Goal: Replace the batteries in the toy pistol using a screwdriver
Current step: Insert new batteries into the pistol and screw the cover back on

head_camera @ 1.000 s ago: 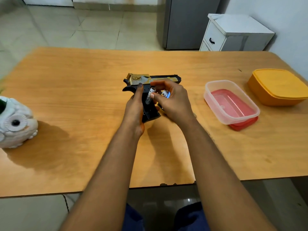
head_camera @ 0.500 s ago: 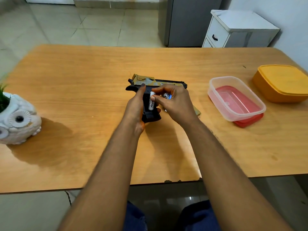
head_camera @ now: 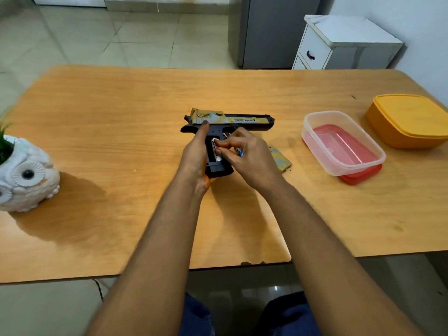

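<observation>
At the far left an owl pot (head_camera: 25, 177) sits at the table (head_camera: 121, 112) edge, well apart from the work. I leave it alone.

My left hand (head_camera: 195, 157) lies along the left side of the pistol (head_camera: 232, 121), thumb stretched up to the rear of the slide, bracing the grip flat on the wood. How its fingers lie underneath is hidden, so I cannot say whether they wrap the grip. The pistol lies on its side at mid-table, barrel pointing right, grip toward me, with the compartment open.

A battery (head_camera: 215, 151) lies lengthwise in that compartment. My right hand (head_camera: 247, 157) pinches it between thumb and forefinger, and a second battery (head_camera: 238, 151) seems tucked behind the curled fingers.

To seat it well, I judge I should check polarity against the contacts, push the spring end in first, then press the free end down until it lies flush. The left hand must keep the pistol from sliding. Too steep a tilt could pop the battery out.

Just right of my wrist lies the cover (head_camera: 281, 160). Farther right stand a clear box (head_camera: 341, 141) and a yellow box (head_camera: 409, 120). No screwdriver is in view.
</observation>
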